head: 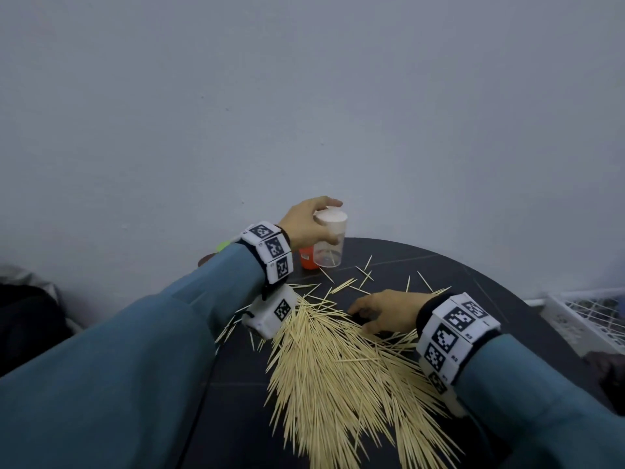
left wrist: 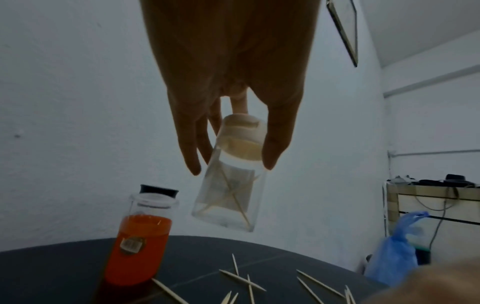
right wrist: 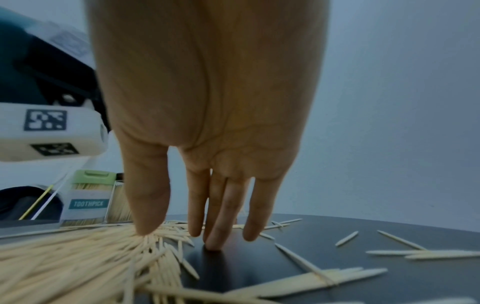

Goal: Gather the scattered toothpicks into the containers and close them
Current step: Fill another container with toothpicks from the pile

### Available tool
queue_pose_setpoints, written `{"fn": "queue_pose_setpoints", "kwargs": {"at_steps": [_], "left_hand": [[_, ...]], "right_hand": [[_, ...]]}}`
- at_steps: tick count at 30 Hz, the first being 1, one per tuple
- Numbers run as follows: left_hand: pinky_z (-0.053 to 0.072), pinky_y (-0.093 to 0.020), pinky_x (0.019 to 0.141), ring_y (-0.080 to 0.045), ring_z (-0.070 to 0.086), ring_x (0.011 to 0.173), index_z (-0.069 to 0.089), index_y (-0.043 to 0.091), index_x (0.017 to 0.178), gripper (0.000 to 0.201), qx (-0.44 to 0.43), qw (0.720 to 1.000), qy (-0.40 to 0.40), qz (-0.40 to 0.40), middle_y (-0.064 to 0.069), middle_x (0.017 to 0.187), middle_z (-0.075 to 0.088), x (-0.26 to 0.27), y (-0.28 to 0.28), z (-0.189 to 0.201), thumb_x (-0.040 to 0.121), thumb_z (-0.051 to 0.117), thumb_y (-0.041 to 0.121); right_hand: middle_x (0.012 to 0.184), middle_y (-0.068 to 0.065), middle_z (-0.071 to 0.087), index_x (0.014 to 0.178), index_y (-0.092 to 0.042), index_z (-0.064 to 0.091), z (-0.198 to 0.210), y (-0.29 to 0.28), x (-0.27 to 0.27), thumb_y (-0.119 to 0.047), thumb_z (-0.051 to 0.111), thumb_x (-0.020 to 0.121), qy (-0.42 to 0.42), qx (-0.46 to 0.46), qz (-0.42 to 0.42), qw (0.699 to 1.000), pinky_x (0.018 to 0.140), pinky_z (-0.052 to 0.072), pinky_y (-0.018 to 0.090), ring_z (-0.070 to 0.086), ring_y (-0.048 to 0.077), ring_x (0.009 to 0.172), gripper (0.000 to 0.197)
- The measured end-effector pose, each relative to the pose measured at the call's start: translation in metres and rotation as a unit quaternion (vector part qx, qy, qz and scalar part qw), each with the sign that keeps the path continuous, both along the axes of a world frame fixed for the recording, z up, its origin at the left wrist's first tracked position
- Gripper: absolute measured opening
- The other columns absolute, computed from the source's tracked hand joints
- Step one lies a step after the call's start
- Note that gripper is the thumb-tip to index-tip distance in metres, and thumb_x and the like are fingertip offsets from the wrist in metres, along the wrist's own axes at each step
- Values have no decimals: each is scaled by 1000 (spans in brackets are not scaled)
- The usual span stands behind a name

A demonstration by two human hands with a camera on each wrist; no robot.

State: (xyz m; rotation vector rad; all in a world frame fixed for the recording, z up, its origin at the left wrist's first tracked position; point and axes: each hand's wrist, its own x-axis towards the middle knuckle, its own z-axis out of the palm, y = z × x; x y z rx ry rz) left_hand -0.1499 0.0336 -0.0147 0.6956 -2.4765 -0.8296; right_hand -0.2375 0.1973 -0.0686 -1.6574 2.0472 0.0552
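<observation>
My left hand (head: 314, 225) grips a clear container (head: 328, 243) by its cream cap (left wrist: 244, 131) and holds it tilted above the table's far edge. A few toothpicks lie inside the container (left wrist: 228, 197). An orange container (left wrist: 141, 244) stands just left of it. A big pile of toothpicks (head: 338, 374) covers the dark round table (head: 490, 299). My right hand (head: 365, 319) rests at the pile's far end with straight fingers; its thumb (right wrist: 148, 224) presses on the toothpicks (right wrist: 78, 257) and its fingertips (right wrist: 213, 242) touch the bare tabletop.
A green-lidded container (right wrist: 88, 197) labelled TOOTHPICK, full of picks, stands at the table's left with another full one (right wrist: 122, 203) beside it. Loose toothpicks (head: 365, 272) lie toward the far edge. A white wire basket (head: 581, 319) sits off the table's right; a blue bag (left wrist: 397, 253) hangs beyond.
</observation>
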Motion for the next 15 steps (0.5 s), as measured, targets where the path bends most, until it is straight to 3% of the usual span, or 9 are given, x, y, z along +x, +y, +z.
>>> {"fn": "queue_pose_setpoints", "kwargs": {"at_steps": [5,10,15], "left_hand": [[47,-18,76,-14,57,94,52,8,120,59,83,996,40,-11,-4,108,60,28,19,7,70,81,6],[49,-10,72,-10,60,88,57,9,115,51,119,989,81,-44,-2,100,65,54,45,3,70,80,4],[51,-35,89,-21,59,101,60,23,113,48,140,984,90,-61,-8,113,65,67,59,-7,71,81,17]], "right_hand": [[137,6,49,139,-18,40,2,4,9,-22,48,96,26,-1,2,1000,106,36,33,46,21,125,45],[137,6,49,139,-17,40,1,7,14,-22,48,95,53,4,8,999,105,36,32,46,22,124,45],[135,4,51,137,-15,43,5,8,10,-22,50,95,34,-30,8,999,105,37,32,48,21,123,43]]}}
